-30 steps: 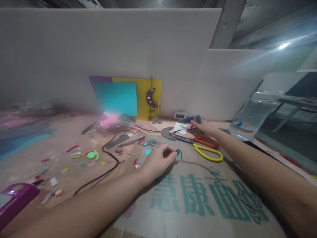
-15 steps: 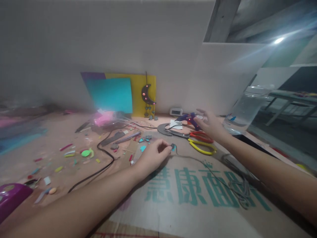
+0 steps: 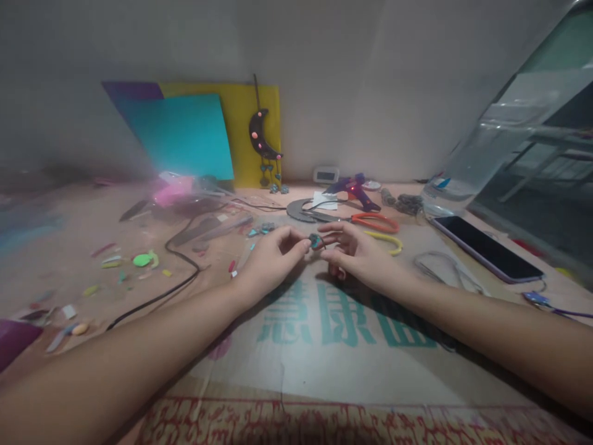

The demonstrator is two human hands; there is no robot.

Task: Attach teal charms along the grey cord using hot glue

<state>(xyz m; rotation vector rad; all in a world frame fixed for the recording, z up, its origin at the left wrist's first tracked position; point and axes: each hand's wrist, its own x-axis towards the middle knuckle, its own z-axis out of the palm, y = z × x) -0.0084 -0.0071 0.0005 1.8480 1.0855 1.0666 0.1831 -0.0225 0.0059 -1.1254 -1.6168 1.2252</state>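
Observation:
Between thumb and fingers, my left hand (image 3: 273, 259) pinches a small dark and teal piece (image 3: 315, 241) above the printed cardboard sheet (image 3: 296, 377). My right hand (image 3: 359, 253) is just to the right of that piece, its fingers curved and apart, with the fingertips close to it; whether they touch it is unclear. Behind the hands lie scissors with a red handle (image 3: 376, 221) and a yellow handle (image 3: 393, 244). A purple glue gun (image 3: 356, 190) with a small red light rests farther back.
A phone (image 3: 488, 249) and a clear plastic container (image 3: 451, 194) are at the right. A moon ornament (image 3: 262, 136) hangs before a yellow board (image 3: 241, 117). Colourful clay scraps (image 3: 142, 260) and a black cable (image 3: 185, 279) lie at the left.
My right hand has come back from beside the glue gun to the small piece. My left hand has lifted the piece slightly. The camera view has shifted, bringing the whole phone into sight.

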